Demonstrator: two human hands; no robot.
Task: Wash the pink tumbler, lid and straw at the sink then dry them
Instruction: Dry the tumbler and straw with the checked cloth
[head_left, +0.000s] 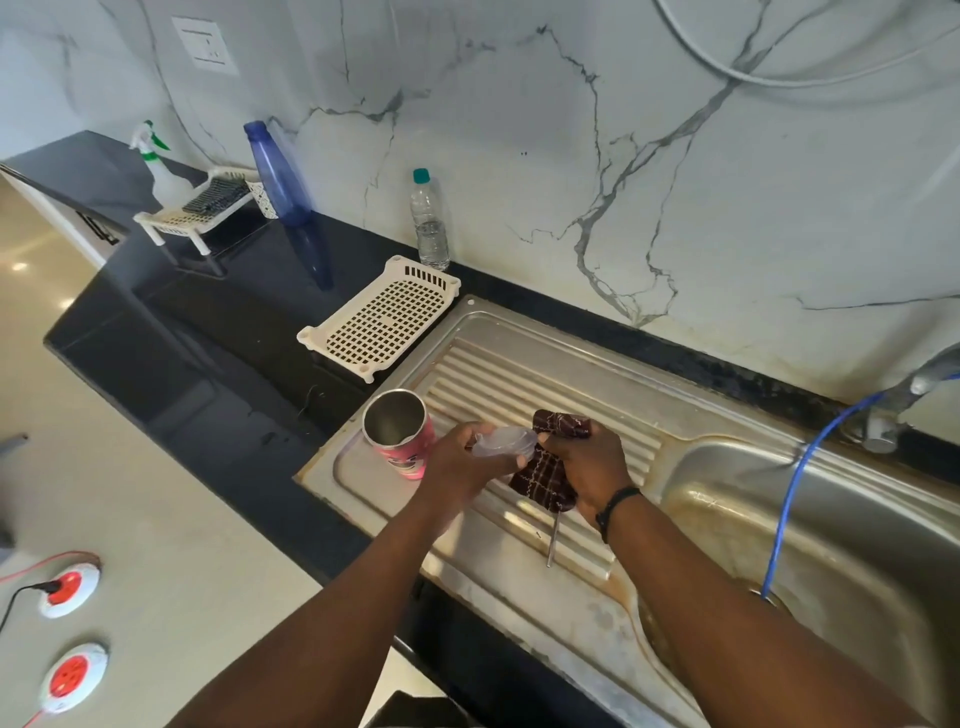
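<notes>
sink (857, 545) steel fills the right side, its ribbed drainboard (519, 374) running left to the worktop's (234, 322) dark edge. you work over the drainboard rather than the basin, which suggests washing is over and drying is in hand. pink tumbler (402, 434) stands upright and open-mouthed at the drainboard's left end, just beside your left wrist, probably set there to drain. white perforated tray (382, 319) sits at the drainboard's back left corner, touching nothing of yours. dark checked cloth (550, 467) is bunched in your right hand (589, 467), fingers curled round it and pressing it against the lid. your left hand (462, 462) grips the clear lid (504, 441), fingers wrapped at its rim, likely to brace it against the wiping. metal straw (553, 540) lies on the ribs below the cloth, partly hidden, and looks to be waiting its turn.
</notes>
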